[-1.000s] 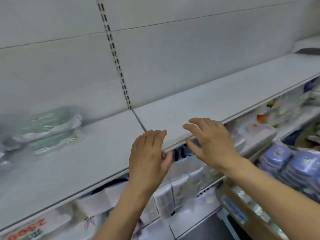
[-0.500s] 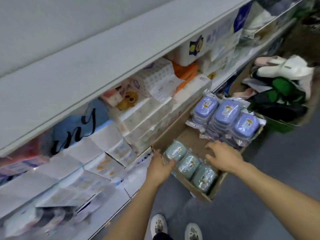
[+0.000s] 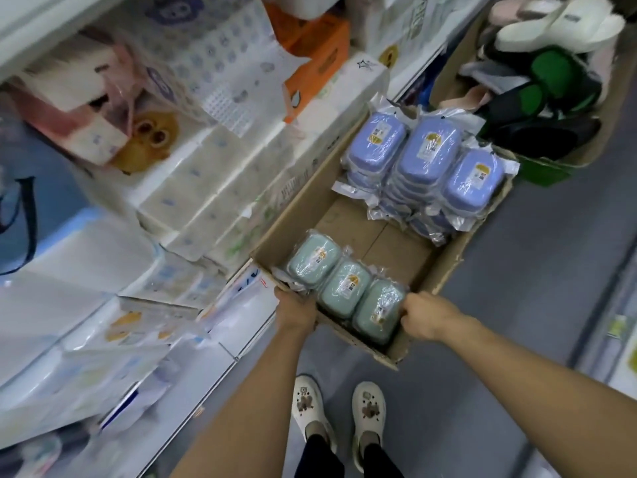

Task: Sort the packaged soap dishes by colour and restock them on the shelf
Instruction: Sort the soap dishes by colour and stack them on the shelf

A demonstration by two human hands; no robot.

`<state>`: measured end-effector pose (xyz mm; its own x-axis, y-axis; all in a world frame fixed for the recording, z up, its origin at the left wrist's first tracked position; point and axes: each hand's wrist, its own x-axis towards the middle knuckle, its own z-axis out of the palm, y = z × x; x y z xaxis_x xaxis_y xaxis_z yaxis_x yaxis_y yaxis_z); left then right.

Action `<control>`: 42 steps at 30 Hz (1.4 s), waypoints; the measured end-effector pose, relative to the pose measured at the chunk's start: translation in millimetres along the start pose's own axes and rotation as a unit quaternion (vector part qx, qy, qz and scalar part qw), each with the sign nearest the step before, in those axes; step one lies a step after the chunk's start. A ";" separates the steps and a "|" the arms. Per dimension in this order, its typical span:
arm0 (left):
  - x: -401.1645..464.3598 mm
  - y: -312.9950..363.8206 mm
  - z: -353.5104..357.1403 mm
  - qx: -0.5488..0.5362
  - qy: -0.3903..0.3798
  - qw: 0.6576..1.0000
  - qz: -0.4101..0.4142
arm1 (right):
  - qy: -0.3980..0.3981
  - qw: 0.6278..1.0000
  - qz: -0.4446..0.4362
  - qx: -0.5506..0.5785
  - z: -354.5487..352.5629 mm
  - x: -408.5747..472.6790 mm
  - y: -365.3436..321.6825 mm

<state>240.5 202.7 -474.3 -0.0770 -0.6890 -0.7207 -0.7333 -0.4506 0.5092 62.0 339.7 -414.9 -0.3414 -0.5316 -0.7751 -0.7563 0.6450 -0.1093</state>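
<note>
An open cardboard box point(image 3: 389, 241) stands on the floor against the shelving. At its near end lies a row of three green packaged soap dishes point(image 3: 344, 288) in clear wrap. Several purple packaged soap dishes point(image 3: 427, 150) are stacked at its far end. My left hand point(image 3: 296, 310) reaches over the box's near left corner, with its fingers tucked down at the left end of the green row. At the right end of that row, my right hand point(image 3: 427, 317) curls its fingers round the rightmost green pack point(image 3: 377, 310). The fingertips of both hands are hidden.
Tissue and paper packs point(image 3: 206, 188) fill the lower shelves on the left, beside an orange box point(image 3: 317, 46). A second cardboard box of slippers point(image 3: 537, 84) sits beyond the first. My white shoes point(image 3: 306, 405) stand on the grey aisle floor just behind the box.
My view dropped from the bare upper shelf to the box on the floor. Both hands came down from the shelf edge and closed in on the two ends of the green row.
</note>
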 end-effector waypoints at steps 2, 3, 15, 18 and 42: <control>-1.5 -7.5 -6.7 -0.038 0.003 0.999 -0.003 | -0.019 1.000 -0.010 0.020 -0.5 -2.1 -6.7; -2.7 -12.3 -11.3 -0.048 0.005 0.999 -0.004 | -0.034 0.999 -0.018 0.029 0.4 -3.5 -10.5; -24.8 -47.6 -49.0 -0.005 0.120 0.987 0.102 | 0.025 0.999 -0.019 0.040 5.0 0.3 -51.1; -34.2 -28.2 -54.0 0.109 0.227 0.934 0.253 | 0.054 0.995 -0.010 0.078 4.6 20.0 -55.4; 38.8 23.2 -51.1 0.254 0.035 0.946 0.201 | -0.072 0.974 -0.017 0.216 17.2 44.6 -45.2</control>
<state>255.0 136.5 -466.4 -0.3858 -0.7906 -0.4754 -0.8858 0.1734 0.4304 90.5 296.3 -455.2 -0.2157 -0.4943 -0.8421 -0.4502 0.8156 -0.3634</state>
